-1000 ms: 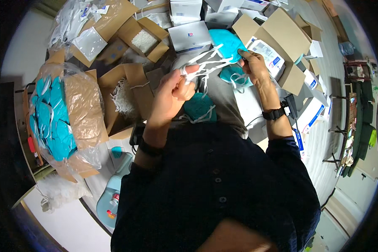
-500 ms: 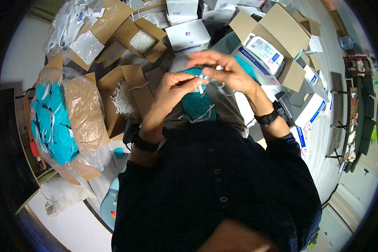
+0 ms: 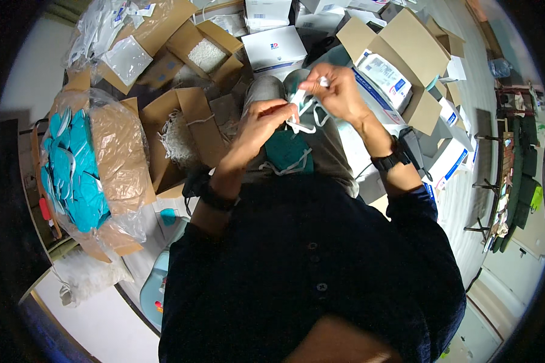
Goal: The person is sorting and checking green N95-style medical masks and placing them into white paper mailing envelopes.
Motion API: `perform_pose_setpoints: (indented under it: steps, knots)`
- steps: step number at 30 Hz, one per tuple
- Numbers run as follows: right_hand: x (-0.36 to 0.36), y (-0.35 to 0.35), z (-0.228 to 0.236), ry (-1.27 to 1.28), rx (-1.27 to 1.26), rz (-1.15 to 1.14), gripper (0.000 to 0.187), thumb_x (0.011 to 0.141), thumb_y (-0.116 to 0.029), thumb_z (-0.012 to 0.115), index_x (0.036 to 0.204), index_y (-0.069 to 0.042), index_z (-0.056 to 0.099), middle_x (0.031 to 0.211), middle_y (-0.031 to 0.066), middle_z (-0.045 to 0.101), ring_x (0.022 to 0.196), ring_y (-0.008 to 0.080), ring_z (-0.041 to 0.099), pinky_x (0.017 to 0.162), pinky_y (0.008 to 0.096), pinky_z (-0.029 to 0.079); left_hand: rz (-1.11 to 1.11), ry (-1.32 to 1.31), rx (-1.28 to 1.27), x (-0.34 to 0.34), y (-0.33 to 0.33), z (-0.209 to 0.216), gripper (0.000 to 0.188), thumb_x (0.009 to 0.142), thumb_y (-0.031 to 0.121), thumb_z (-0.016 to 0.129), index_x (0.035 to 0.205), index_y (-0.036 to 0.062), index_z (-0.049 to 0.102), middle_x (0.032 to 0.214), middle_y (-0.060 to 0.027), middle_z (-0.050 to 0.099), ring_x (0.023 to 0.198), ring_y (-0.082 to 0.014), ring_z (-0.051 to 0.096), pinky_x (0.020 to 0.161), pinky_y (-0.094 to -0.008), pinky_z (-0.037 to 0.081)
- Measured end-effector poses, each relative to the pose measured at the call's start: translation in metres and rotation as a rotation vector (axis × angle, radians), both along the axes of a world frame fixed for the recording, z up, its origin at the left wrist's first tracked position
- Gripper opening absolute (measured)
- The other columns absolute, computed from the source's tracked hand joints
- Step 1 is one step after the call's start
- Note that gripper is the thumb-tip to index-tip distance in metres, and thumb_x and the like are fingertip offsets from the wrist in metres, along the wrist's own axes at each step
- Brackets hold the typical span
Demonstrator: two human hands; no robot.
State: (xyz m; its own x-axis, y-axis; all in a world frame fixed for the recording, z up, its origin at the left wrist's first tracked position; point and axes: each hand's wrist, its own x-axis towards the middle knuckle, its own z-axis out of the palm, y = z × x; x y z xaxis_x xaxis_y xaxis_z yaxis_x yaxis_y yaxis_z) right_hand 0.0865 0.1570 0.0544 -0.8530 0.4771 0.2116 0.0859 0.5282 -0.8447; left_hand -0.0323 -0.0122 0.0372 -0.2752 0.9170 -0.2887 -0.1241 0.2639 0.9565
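Over my lap, white elastic straps hang in loops between my two hands. My left hand pinches the straps with thumb and fingertips. Higher and to the right, my right hand is closed on the strap too, with a white bit poking out above its fingers. Just below them a teal face mask with white straps lies on my lap. Something greenish shows behind my fingers, too covered to make out.
At left, a plastic-lined carton holds a pile of teal masks. Beside it an open box contains white straps. An open carton with white packages stands at right, and a white box is straight ahead.
My right hand has come lower and closed on the straps, which now hang in wider loops. The teal piece formerly between my hands no longer shows clearly there.
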Motion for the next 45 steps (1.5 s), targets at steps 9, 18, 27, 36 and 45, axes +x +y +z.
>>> perform_pose_setpoints:
  steps: [9,18,27,36,45]
  knots:
    - [-0.011,0.036,-0.042,-0.019,0.153,-0.218,0.031,0.079,-0.030,0.075,0.072,-0.002,0.064,0.058,0.0118,0.055,0.048,0.0199,0.048,0.049,0.0335,0.039,0.089,-0.477,-0.094,0.012,-0.017,-0.020,0.027,0.098,0.026,0.051,0.082,0.0070,0.060,0.057,0.0126,0.027,0.047,0.0014,0.021,0.043,-0.0198,0.014]
    - [-0.017,0.042,-0.047,-0.059,0.170,-0.222,0.032,0.079,-0.032,0.075,0.072,-0.003,0.064,0.053,0.0102,0.054,0.048,0.0195,0.049,0.050,0.0329,0.042,0.059,-0.433,-0.097,0.011,-0.059,-0.019,0.028,0.097,0.033,0.048,0.080,0.0112,0.056,0.056,0.0110,0.030,0.046,-0.0023,0.024,0.045,-0.0219,0.017]
    - [-0.008,0.047,-0.031,-0.034,-0.050,-0.154,0.026,0.086,-0.025,0.070,0.076,-0.001,0.063,0.061,0.0033,0.058,0.058,0.0085,0.050,0.055,0.0260,0.041,0.078,-0.636,-0.047,0.021,-0.070,-0.027,0.028,0.095,0.032,0.045,0.073,0.0150,0.047,0.058,0.0070,0.036,0.049,-0.0042,0.029,0.046,-0.0236,0.023]
    - [-0.002,-0.014,-0.004,0.039,-0.468,0.036,0.024,0.092,-0.021,0.064,0.078,-0.002,0.060,0.068,-0.0032,0.056,0.066,0.0031,0.046,0.059,0.0218,0.039,-0.028,-0.682,0.145,0.021,-0.024,-0.012,0.032,0.089,0.030,0.038,0.091,0.0045,0.057,0.082,-0.0130,0.060,0.058,-0.0136,0.046,0.049,-0.0221,0.031]
    - [0.001,-0.021,0.000,0.073,-0.294,-0.074,0.022,0.089,-0.023,0.068,0.081,-0.001,0.067,0.068,-0.0010,0.062,0.064,0.0040,0.051,0.058,0.0222,0.041,-0.024,-0.602,0.127,0.025,-0.023,-0.015,0.030,0.098,0.028,0.047,0.100,0.0008,0.059,0.066,-0.0029,0.051,0.052,-0.0070,0.039,0.046,-0.0213,0.028]
